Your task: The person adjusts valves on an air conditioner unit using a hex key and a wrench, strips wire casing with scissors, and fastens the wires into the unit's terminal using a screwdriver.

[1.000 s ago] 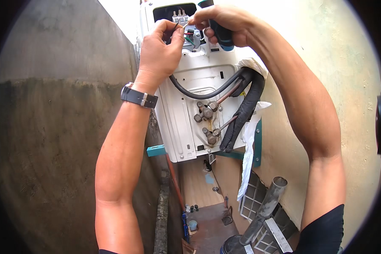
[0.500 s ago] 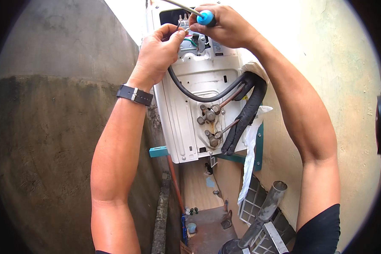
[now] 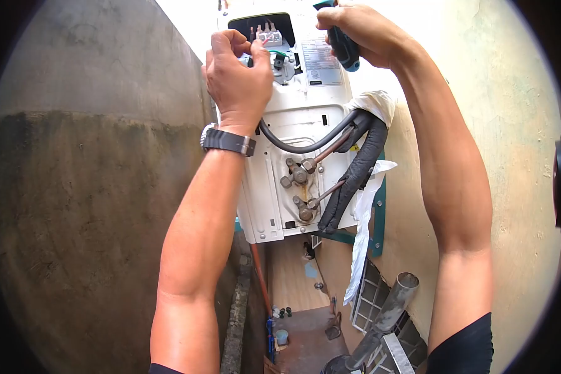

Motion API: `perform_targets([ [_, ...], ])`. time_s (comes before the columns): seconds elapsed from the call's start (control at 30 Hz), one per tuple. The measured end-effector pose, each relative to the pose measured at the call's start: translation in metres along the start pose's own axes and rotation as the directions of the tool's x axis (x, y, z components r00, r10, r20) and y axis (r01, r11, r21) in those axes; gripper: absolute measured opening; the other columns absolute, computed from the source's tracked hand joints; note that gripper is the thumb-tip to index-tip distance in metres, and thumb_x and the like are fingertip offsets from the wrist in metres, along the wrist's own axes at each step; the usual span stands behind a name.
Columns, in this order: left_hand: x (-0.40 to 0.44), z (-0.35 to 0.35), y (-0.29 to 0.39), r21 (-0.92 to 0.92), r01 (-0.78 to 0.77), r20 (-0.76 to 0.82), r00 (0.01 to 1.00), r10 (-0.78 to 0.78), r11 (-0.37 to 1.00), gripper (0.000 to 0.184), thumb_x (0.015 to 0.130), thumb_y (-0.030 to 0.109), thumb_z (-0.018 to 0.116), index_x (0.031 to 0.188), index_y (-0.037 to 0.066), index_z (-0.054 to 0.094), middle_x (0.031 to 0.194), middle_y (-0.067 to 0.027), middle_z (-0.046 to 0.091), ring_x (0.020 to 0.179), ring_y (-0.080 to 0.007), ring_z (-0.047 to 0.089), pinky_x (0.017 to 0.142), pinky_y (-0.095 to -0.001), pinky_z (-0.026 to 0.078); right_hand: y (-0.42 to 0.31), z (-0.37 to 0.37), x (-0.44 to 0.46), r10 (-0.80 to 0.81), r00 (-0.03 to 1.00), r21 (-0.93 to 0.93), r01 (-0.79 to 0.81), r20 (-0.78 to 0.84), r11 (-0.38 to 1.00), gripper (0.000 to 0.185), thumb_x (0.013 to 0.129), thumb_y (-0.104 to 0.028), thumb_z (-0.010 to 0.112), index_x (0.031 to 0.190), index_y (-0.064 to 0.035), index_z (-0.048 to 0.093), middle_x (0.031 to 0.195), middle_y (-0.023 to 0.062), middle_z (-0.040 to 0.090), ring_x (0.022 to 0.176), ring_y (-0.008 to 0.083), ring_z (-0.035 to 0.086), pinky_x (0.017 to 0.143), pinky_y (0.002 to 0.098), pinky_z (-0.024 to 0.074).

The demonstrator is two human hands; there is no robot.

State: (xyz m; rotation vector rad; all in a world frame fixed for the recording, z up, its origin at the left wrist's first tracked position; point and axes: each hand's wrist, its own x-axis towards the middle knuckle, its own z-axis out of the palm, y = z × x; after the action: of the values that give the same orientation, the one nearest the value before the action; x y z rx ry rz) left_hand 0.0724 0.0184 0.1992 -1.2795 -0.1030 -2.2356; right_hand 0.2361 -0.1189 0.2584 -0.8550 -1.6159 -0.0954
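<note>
My left hand [image 3: 240, 78] is pinched closed at the open wiring compartment of a white outdoor air-conditioner unit [image 3: 255, 181]. A thin wire [image 3: 252, 33] with a reddish end sticks up at its fingertips. Just right of them sits a terminal block [image 3: 269, 38] with upright metal tabs, and a green wire [image 3: 277, 53] runs below it. Wrapped in my right hand [image 3: 371, 34] is a screwdriver [image 3: 344, 48] with a black and blue handle, held right of the compartment. Its shaft is out of sight at the top edge.
A black cable [image 3: 287, 144] and insulated pipes [image 3: 361, 171] curve across the unit near two valves [image 3: 300, 176]. White tape [image 3: 361, 243] hangs down. Walls [image 3: 93, 206] stand close on both sides. Below are a grey pipe [image 3: 397, 300], grilles [image 3: 369, 293] and a small cup [image 3: 282, 336].
My right hand has moved right and away from my left fingers, turning the screwdriver handle downward. My left hand has shifted slightly right and rotated, and the terminal block shows more.
</note>
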Motion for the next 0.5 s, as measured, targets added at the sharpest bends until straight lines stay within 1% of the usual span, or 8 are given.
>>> perform_targets([
  [0.03,0.0,-0.001,-0.002,0.003,0.0,0.002,1.0,0.0,1.0,0.019,0.091,0.02,0.079,0.1,0.006,0.07,0.087,-0.0063,0.072,0.082,-0.021,0.067,0.079,-0.0376,0.054,-0.008,0.0,-0.013,-0.009,0.998,-0.072,0.004,-0.064,0.997,0.045,0.097,-0.012,0.063,0.133,0.0019,0.04,0.081,0.0076,0.059,0.061,0.0168,0.057,0.051,0.0318,0.0477],
  [0.1,0.001,-0.003,-0.007,0.107,0.009,0.143,0.989,-0.025,0.994,0.018,0.092,0.023,0.079,0.101,0.009,0.07,0.09,-0.0064,0.073,0.088,-0.0234,0.067,0.083,-0.0396,0.053,-0.019,-0.002,-0.033,-0.062,0.997,-0.022,0.061,-0.049,0.998,0.045,0.102,-0.014,0.064,0.138,-0.0007,0.038,0.083,0.0079,0.06,0.063,0.0161,0.059,0.053,0.0303,0.0501],
  [0.17,0.002,-0.002,-0.008,0.095,-0.004,0.158,0.987,-0.011,0.996,0.016,0.093,0.025,0.079,0.1,0.012,0.073,0.092,-0.0055,0.075,0.088,-0.0226,0.067,0.081,-0.0392,0.053,-0.019,-0.001,-0.035,-0.162,0.979,0.087,0.173,-0.12,0.981,0.046,0.106,-0.016,0.062,0.143,-0.0054,0.036,0.087,0.0091,0.061,0.064,0.0152,0.06,0.053,0.0294,0.0507],
  [0.2,0.003,-0.003,-0.008,0.079,-0.006,0.185,0.983,-0.009,0.997,0.018,0.093,0.027,0.079,0.1,0.011,0.075,0.093,-0.0053,0.075,0.089,-0.0224,0.067,0.081,-0.0389,0.054,-0.018,0.001,-0.042,-0.298,0.943,0.08,0.312,-0.145,0.947,0.038,0.108,-0.018,0.059,0.141,-0.007,0.043,0.09,0.0099,0.061,0.066,0.014,0.06,0.054,0.029,0.052],
  [0.37,0.006,-0.016,-0.009,0.032,0.004,0.274,0.962,-0.013,0.999,0.022,0.093,0.028,0.079,0.106,0.011,0.079,0.094,-0.0061,0.077,0.093,-0.0213,0.067,0.084,-0.0374,0.055,-0.017,-0.003,-0.031,-0.216,0.958,0.281,0.263,-0.187,0.923,0.031,0.112,-0.024,0.051,0.133,-0.0015,0.055,0.099,0.0144,0.065,0.073,0.017,0.066,0.06,0.029,0.0578],
  [0.43,0.008,-0.023,-0.01,0.012,-0.077,0.331,0.941,0.069,0.997,0.024,0.091,0.024,0.077,0.111,0.01,0.079,0.097,-0.0071,0.077,0.096,-0.0209,0.068,0.089,-0.0368,0.055,-0.015,-0.012,-0.023,-0.187,0.979,0.491,0.205,-0.085,0.847,0.033,0.112,-0.02,0.044,0.136,0.0014,0.053,0.102,0.018,0.067,0.076,0.0205,0.069,0.065,0.0327,0.0623],
  [0.47,0.008,-0.027,-0.011,0.014,-0.079,0.33,0.941,0.07,0.997,0.024,0.091,0.024,0.077,0.111,0.01,0.079,0.097,-0.0071,0.077,0.096,-0.0209,0.068,0.089,-0.0368,0.055,-0.008,-0.019,-0.03,-0.268,0.963,0.587,0.235,-0.032,0.775,0.035,0.109,-0.012,0.04,0.139,0.0023,0.05,0.106,0.0216,0.065,0.081,0.0228,0.07,0.071,0.0342,0.0646],
  [0.5,0.008,-0.03,-0.012,0.012,-0.109,0.348,0.932,0.098,0.994,0.025,0.09,0.021,0.076,0.112,0.01,0.079,0.099,-0.0077,0.077,0.096,-0.0206,0.069,0.09,-0.0361,0.056,-0.007,-0.021,-0.031,-0.272,0.962,0.589,0.237,-0.032,0.772,0.035,0.109,-0.012,0.04,0.139,0.0023,0.05,0.106,0.0216,0.065,0.081,0.0228,0.07,0.071,0.0342,0.0646],
])
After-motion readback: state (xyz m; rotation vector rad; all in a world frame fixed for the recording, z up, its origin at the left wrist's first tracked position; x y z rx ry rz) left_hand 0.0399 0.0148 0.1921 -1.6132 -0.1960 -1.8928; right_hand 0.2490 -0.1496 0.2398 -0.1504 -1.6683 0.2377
